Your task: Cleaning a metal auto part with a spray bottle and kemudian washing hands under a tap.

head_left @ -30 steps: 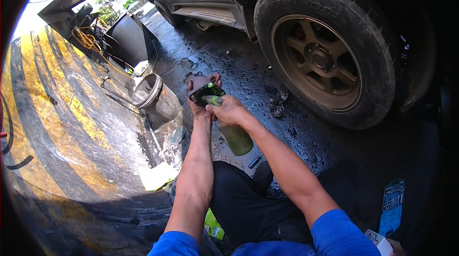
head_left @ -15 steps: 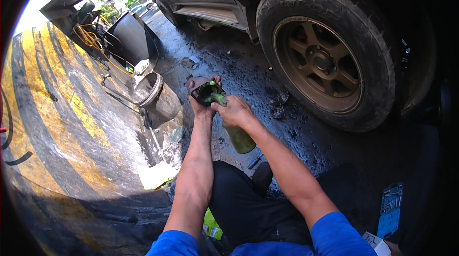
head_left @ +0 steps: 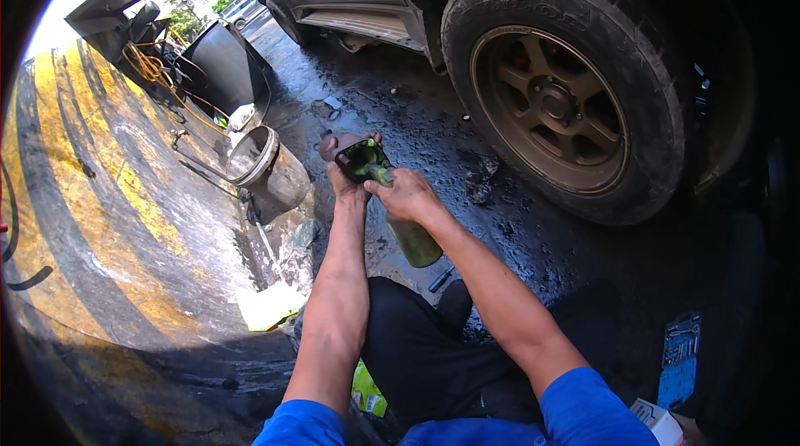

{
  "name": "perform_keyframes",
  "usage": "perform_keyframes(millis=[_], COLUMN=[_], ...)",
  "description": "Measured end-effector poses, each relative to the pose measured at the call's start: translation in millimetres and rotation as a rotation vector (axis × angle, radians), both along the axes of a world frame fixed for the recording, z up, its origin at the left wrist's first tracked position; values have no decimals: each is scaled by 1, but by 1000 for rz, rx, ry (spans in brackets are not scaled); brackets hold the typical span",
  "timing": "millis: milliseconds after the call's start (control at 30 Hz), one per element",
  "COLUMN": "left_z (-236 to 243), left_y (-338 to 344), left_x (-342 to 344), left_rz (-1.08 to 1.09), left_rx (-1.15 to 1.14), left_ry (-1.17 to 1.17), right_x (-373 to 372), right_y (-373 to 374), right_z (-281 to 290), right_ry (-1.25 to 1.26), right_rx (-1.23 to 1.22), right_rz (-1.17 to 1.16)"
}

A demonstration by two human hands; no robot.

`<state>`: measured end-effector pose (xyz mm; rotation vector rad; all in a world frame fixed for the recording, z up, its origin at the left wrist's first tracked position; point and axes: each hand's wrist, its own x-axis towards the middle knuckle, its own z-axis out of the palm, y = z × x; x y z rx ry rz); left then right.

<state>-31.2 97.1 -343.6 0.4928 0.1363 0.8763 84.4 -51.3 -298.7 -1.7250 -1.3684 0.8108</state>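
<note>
My left hand [head_left: 343,184] is closed around a dark, hollow, cup-like part [head_left: 351,164] whose open side shows wet green tints inside. Its exact kind is not clear. My right hand [head_left: 407,195] grips a translucent green spray bottle [head_left: 417,244] near the top. The bottle's bright green nozzle points into the hollow of the part, close to its rim. My right fingers cover the trigger area. Both hands are held over the wet, dark ground in front of my knees.
A grimy bucket [head_left: 279,175] stands to the left of my hands. At the right rises a vehicle's large wheel [head_left: 557,104]. A blue tool case [head_left: 679,363] lies open at lower right. A small dark rod [head_left: 442,280] is on the ground near my foot.
The view has shifted slightly. The dark part is tilted a little differently in my left hand; the spray bottle's nozzle stays at its opening.
</note>
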Motion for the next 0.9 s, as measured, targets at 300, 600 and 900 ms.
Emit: perform_keyframes(millis=[300,600,900], left_z=[-2,-14,-6], left_y=[3,14,3], left_x=[11,16,19], left_rz=[230,221,225], left_rx=[43,29,-34], left_ry=[182,184,328], right_x=[0,10,13], right_y=[-2,-8,-8], right_z=[-1,-10,-15], right_ry=[31,-44,-37], right_rx=[-24,43,49], right_rz=[-54,-75,-121])
